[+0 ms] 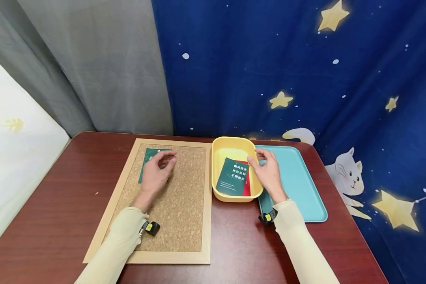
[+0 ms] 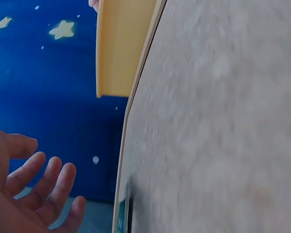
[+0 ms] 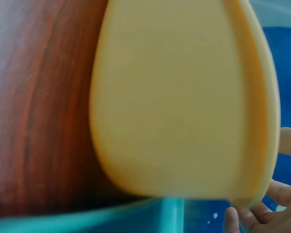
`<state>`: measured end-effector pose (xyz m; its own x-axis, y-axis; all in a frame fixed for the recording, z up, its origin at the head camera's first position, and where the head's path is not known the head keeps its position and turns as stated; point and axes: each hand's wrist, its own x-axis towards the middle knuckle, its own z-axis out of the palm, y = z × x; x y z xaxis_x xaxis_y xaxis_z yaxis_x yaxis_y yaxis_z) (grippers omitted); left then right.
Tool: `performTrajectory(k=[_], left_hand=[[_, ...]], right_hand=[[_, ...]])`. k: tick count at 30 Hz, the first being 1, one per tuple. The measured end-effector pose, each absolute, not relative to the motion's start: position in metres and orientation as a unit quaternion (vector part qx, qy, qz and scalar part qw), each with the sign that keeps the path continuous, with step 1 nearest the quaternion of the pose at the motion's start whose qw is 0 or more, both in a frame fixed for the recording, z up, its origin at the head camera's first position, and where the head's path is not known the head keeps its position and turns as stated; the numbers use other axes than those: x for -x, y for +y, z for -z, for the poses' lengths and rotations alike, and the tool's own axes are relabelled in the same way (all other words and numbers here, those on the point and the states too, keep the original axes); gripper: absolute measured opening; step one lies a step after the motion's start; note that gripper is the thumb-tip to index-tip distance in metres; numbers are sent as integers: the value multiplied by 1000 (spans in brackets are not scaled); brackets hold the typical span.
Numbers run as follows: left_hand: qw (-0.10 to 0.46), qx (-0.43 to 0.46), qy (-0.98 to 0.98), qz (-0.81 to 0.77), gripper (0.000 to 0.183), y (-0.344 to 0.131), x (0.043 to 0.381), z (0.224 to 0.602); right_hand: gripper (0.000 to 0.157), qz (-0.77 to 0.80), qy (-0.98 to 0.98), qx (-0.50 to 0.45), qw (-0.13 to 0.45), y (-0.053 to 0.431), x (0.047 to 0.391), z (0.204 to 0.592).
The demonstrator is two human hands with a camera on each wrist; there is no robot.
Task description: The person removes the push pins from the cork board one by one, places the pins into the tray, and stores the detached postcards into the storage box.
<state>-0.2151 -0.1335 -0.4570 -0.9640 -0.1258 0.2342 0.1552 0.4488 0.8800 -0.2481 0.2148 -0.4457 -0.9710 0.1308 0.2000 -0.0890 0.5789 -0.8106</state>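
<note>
My left hand [image 1: 156,173] hovers over the upper part of a cork board [image 1: 181,213] in a light wooden frame. Its fingers are loosely bent with nothing between them, and they partly cover a dark green card [image 1: 147,157] at the board's upper left. In the left wrist view the same hand [image 2: 36,194] has its fingers spread. My right hand [image 1: 268,171] is at the right rim of a yellow plastic basin [image 1: 230,142], thumb over the inside, fingertips right at the rim, a gap between them. A green card with white writing [image 1: 232,177] overlaps a red card [image 1: 247,185] inside the basin.
A turquoise tray [image 1: 298,181] lies to the right, its left edge overlapped by the basin. All stand on a reddish-brown table [image 1: 241,240]. Behind hang a grey curtain [image 1: 110,67] and a blue starry one [image 1: 227,79].
</note>
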Motion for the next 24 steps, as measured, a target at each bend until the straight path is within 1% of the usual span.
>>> performTrajectory(k=[5,15,19,24], left_hand=[[128,-2,-839,529,30,-147,211,461],[109,-45,-851,511,30,-164,207,466],[100,-57,-867,485,31,-169,206,466],[82,-57,-886,453,35,-177,206,466]], right_hand=[[53,-457,-882,-9,113,201,247,437],[47,-472,-877,-58,76,167,248,424],[48,-471,-876,-78,67,155,249,423],[45,-469,-876,-98,61,145,248,424]])
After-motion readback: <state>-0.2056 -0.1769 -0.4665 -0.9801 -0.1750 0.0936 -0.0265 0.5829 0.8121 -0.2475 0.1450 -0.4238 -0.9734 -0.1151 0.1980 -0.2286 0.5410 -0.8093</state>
